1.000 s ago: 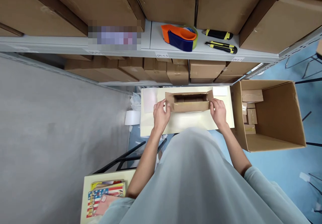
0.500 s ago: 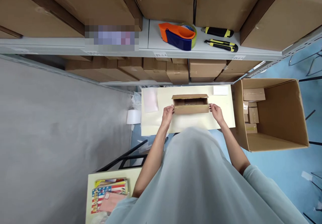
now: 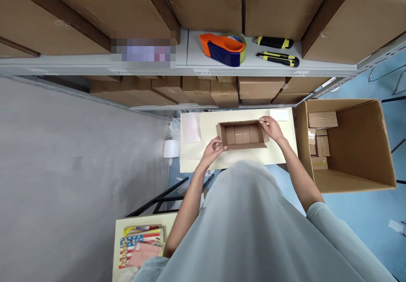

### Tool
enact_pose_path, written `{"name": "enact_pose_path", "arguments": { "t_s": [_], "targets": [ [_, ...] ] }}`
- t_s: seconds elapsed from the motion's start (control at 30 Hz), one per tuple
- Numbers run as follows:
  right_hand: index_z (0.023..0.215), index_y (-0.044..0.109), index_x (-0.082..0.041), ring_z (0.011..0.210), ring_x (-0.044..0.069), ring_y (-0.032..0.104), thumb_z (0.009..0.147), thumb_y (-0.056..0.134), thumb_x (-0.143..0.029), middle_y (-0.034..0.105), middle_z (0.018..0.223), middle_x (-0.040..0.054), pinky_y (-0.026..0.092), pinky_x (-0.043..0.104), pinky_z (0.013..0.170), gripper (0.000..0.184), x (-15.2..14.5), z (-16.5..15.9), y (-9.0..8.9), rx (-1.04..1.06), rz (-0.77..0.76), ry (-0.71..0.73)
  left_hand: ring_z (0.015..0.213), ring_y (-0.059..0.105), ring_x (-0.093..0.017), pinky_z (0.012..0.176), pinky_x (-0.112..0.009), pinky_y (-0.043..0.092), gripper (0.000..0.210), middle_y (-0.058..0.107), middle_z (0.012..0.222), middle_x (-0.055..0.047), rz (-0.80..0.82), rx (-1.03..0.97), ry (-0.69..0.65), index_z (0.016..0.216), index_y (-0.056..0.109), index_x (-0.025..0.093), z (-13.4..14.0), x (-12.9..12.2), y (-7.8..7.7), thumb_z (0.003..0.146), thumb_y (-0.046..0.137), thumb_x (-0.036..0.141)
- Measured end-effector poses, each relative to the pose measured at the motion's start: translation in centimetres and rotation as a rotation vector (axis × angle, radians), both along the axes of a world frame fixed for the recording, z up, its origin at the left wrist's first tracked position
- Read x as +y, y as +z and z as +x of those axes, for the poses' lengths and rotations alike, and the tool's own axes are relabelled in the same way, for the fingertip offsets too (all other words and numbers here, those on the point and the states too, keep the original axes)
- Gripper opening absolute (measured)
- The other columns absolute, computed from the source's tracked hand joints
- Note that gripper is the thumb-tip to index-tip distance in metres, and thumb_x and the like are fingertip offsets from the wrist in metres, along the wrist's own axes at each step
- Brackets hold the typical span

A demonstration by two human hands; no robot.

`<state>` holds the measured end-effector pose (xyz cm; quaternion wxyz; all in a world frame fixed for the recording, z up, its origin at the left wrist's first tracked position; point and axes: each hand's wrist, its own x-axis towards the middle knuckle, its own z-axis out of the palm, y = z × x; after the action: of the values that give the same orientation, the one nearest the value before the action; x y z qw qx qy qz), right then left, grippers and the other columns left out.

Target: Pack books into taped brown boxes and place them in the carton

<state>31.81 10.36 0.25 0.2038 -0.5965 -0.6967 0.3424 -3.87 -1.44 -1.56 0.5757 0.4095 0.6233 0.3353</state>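
A grey shelf (image 3: 253, 72) runs past the far edge of the table, bearing stored boxes (image 3: 209, 3) on two levels. The table (image 3: 205, 125) is pale yellow; just beside its right end stands a large open carton (image 3: 364, 146). A second table (image 3: 168, 219) sits to the left of the table and nearer the person, with magazines (image 3: 127, 248) on it. Right of the middle of the table rests the box (image 3: 242, 146), upright, its top open and strips of clear tape across the inside of its bottom. Small parcels (image 3: 322, 120) lie within the carton, off the table's right end. Of the hands, the left (image 3: 212, 151), nearer the table's left end, is half open, thumb and fingers apart, touching the box's near left corner. The right (image 3: 272, 128), toward the table's right end, has bent fingers at the box's far right corner; whether they pinch the flap, I cannot tell. Beyond the table, on the shelf, lie an orange and blue tape dispenser (image 3: 223, 50) and two knives (image 3: 275, 42).
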Motion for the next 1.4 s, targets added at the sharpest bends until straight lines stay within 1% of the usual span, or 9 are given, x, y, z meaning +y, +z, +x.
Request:
{"name": "enact_pose_path", "arguments": {
  "t_s": [0.1, 0.2, 0.6, 0.8, 0.9, 1.03, 1.13, 1.23, 1.4],
  "targets": [
    [0.096, 0.074, -0.02, 0.093, 0.028, 0.07, 0.113, 0.037, -0.055, 0.078, 0.095, 0.012, 0.053, 0.037, 0.089, 0.053, 1.6, -0.8, -0.4, -0.098, -0.079, -0.09, 0.164, 0.041, -0.036, 0.131, -0.054, 0.036, 0.099, 0.041, 0.175, -0.019, 0.027, 0.054, -0.096, 0.156, 0.051, 0.026, -0.2, -0.7, -1.0, 0.069, 0.096, 0.045],
    [0.085, 0.07, -0.022, 0.081, 0.026, 0.067, 0.111, 0.042, -0.048, 0.076, 0.084, 0.0097, 0.05, 0.034, 0.081, 0.046, 2.5, -1.5, -1.0, -0.153, -0.151, -0.218, 0.165, 0.038, -0.038, 0.132, -0.054, 0.036, 0.123, 0.034, 0.179, -0.021, 0.04, 0.156, -0.141, 0.172, 0.032, 0.024, 0.3, -1.2, -2.0, 0.068, 0.096, 0.041],
    [0.104, 0.078, -0.015, 0.086, 0.026, 0.074, 0.092, 0.055, -0.03, 0.082, 0.101, 0.0127, 0.058, 0.038, 0.087, 0.03, 4.1, -1.7, -1.8, -0.063, -0.229, -0.319, 0.149, 0.06, -0.039, 0.124, -0.054, 0.049, 0.111, 0.061, 0.162, -0.017, 0.004, 0.291, -0.124, 0.172, 0.038, 0.025, 1.4, 0.1, -3.7, 0.075, 0.092, 0.027],
    [0.108, 0.074, -0.015, 0.086, 0.026, 0.072, 0.094, 0.058, -0.041, 0.081, 0.107, 0.0161, 0.059, 0.042, 0.089, 0.034, 2.7, -2.2, 0.9, -0.069, -0.053, -0.367, 0.162, 0.043, -0.037, 0.134, -0.049, 0.036, 0.113, 0.043, 0.176, -0.015, 0.084, 0.189, -0.149, 0.168, 0.044, 0.025, -0.5, -0.5, -2.2, 0.071, 0.098, 0.042],
    [0.115, 0.072, -0.017, 0.085, 0.025, 0.069, 0.098, 0.057, -0.044, 0.077, 0.113, 0.0155, 0.06, 0.043, 0.086, 0.035, 1.3, -4.0, 3.6, -0.095, 0.166, -0.418, 0.156, 0.052, -0.034, 0.133, -0.048, 0.039, 0.082, 0.055, 0.167, -0.013, 0.13, 0.179, -0.074, 0.157, 0.057, 0.024, -3.0, 0.1, -1.0, 0.085, 0.088, 0.047],
    [0.119, 0.071, -0.021, 0.096, 0.025, 0.07, 0.107, 0.053, -0.044, 0.074, 0.117, 0.0123, 0.061, 0.04, 0.084, 0.032, -0.6, -10.1, 7.9, -0.084, 0.369, -0.345, 0.14, 0.066, -0.027, 0.122, -0.046, 0.051, 0.035, 0.072, 0.145, -0.011, 0.212, 0.216, 0.117, 0.131, 0.074, 0.024, -8.4, 2.0, -0.4, 0.102, 0.064, 0.041],
    [0.118, 0.072, -0.023, 0.103, 0.026, 0.072, 0.111, 0.049, -0.043, 0.075, 0.115, 0.0115, 0.061, 0.042, 0.093, 0.032, -1.6, -17.1, 9.2, -0.034, 0.296, -0.16, 0.132, 0.07, -0.026, 0.114, -0.045, 0.056, 0.02, 0.076, 0.136, -0.011, 0.205, 0.282, 0.248, 0.107, 0.077, 0.023, -13.1, 3.8, -1.5, 0.1, 0.064, 0.037],
    [0.122, 0.073, -0.023, 0.106, 0.025, 0.075, 0.11, 0.051, -0.037, 0.077, 0.121, 0.0116, 0.061, 0.039, 0.098, 0.029, -1.8, -25.0, 7.0, 0.052, 0.077, 0.066, 0.128, 0.071, -0.027, 0.111, -0.046, 0.057, 0.01, 0.078, 0.129, -0.011, 0.134, 0.319, 0.317, 0.094, 0.074, 0.023, -16.9, 5.4, -4.0, 0.092, 0.071, 0.032],
    [0.127, 0.069, -0.022, 0.113, 0.029, 0.076, 0.103, 0.064, -0.035, 0.076, 0.132, 0.0137, 0.059, 0.041, 0.102, 0.028, -0.7, -36.1, -1.3, 0.003, -0.393, 0.131, 0.116, 0.075, -0.031, 0.108, -0.05, 0.057, 0.021, 0.078, 0.125, -0.015, -0.109, 0.334, 0.353, 0.107, 0.071, 0.021, -20.0, 7.2, -8.5, 0.087, 0.075, 0.027]
  ]
}}
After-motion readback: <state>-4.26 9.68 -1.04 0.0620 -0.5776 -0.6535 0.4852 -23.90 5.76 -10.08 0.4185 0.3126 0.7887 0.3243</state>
